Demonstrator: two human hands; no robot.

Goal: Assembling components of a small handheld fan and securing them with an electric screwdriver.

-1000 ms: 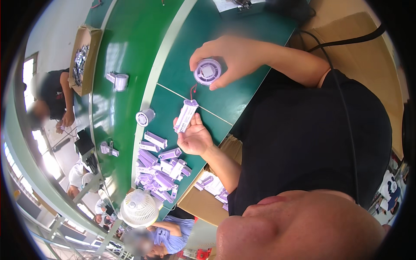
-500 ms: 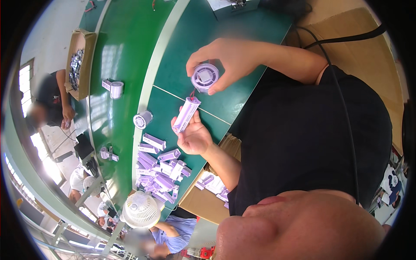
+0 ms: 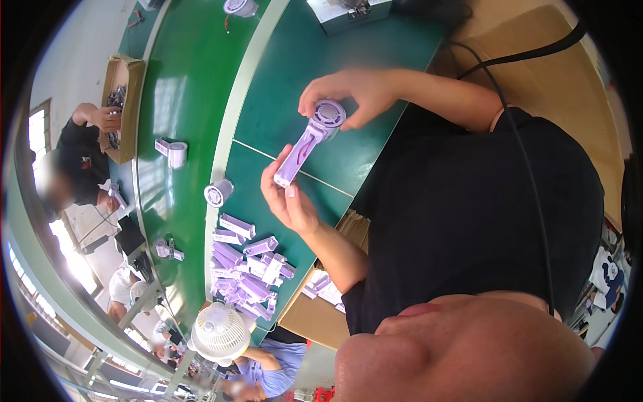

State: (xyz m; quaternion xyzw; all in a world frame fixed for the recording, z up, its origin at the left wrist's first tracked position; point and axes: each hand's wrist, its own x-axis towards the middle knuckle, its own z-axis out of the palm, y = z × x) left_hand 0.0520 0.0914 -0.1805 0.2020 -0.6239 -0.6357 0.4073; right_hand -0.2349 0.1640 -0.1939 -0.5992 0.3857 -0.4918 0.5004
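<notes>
- Near the middle of the frame, a little above centre, the person holds a lilac handheld fan (image 3: 309, 137) over the dark green table (image 3: 288, 74), with both hands on it.
- The right hand (image 3: 351, 94), upper centre, is closed around the fan's round head, fingers curled over its rim, thumb at the lower side.
- The left hand (image 3: 288, 201), just below and left of centre, pinches the lower end of the fan's long handle between thumb and fingertips; the rest of the hand is half curled.
- The fan lies on a slant, head toward the upper right, handle end toward the lower left, lifted clear of the table as far as I can tell.
- Lower left of the hands lies a heap of lilac handle pieces (image 3: 248, 275), loosely piled on the table edge.
- Just above that heap sits a single round fan head (image 3: 218, 193), white and lilac, on the lighter green belt (image 3: 177, 87).
- Further up the belt, left of centre, another small lilac part (image 3: 172, 153) rests alone.
- A brown cardboard box (image 3: 315, 315) sits below the left forearm, with a few lilac pieces in it.
- At the bottom left stands a white desk fan (image 3: 220, 331).
- In the upper left a co-worker's hand (image 3: 107, 119) reaches into a cardboard tray (image 3: 114, 67) of small dark parts.
</notes>
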